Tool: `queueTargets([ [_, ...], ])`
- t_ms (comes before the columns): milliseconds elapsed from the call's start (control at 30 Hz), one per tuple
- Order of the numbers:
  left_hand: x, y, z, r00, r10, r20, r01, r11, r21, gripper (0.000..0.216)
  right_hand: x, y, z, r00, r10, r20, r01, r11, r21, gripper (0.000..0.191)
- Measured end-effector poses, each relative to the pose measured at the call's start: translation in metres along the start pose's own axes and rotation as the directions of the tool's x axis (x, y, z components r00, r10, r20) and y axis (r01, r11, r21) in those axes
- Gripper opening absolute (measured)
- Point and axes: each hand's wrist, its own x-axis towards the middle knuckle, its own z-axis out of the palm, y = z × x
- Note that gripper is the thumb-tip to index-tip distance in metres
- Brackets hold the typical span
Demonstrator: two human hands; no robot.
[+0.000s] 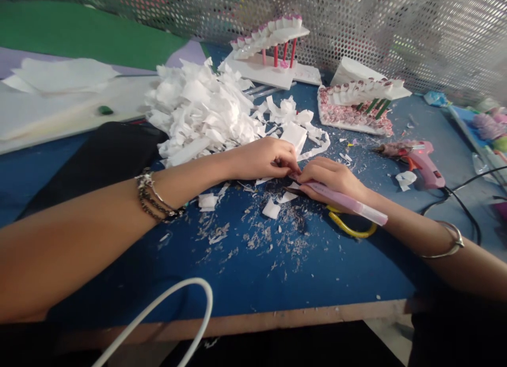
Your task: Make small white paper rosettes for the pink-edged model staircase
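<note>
My left hand [263, 158] is closed, its thumb and fingers pinched close to the tip of my right hand. What lies between them is mostly hidden; only a small pinkish bit shows. My right hand [332, 177] is closed around a slim pink-purple stick [344, 199] with a pale end, like a marker, which slants back over the wrist. Under that hand are scissors with yellow handles [354, 231], their dark blades partly covered. Small white paper pieces [271, 209] lie just below both hands.
A heap of torn white paper [209, 108] stands behind my left hand. Two small white staircase models [273, 39] stand by the perforated metal screen. At right lie a pink glue gun [425, 163] and its black cable [459, 198]. A white cable [190, 288] loops in front.
</note>
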Motion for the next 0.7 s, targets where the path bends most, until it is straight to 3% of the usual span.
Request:
queueTargets([
  [167,0.0,-0.002,0.0,1.0,0.003,0.009,-0.003,1.0,0.017,0.024,-0.002,-0.003,-0.005,0.981,0.135,-0.136,-0.128,0.99,0.06,0.008],
  [367,-0.002,0.002,-0.001,0.999,-0.012,0.043,0.014,0.999,-0.031,0.02,-0.006,-0.004,-0.009,0.9,0.303,-0.312,-0.285,0.953,0.103,0.005],
  [533,0.0,0.004,0.002,0.999,-0.032,0.001,0.032,0.999,-0.014,0.021,-0.007,-0.003,-0.008,0.881,0.35,-0.317,-0.323,0.937,0.136,0.006],
  [700,-0.002,0.007,0.003,0.999,-0.034,-0.032,0.03,0.993,-0.116,0.02,-0.007,0.0,-0.012,0.914,0.315,-0.257,-0.306,0.949,0.076,0.006],
])
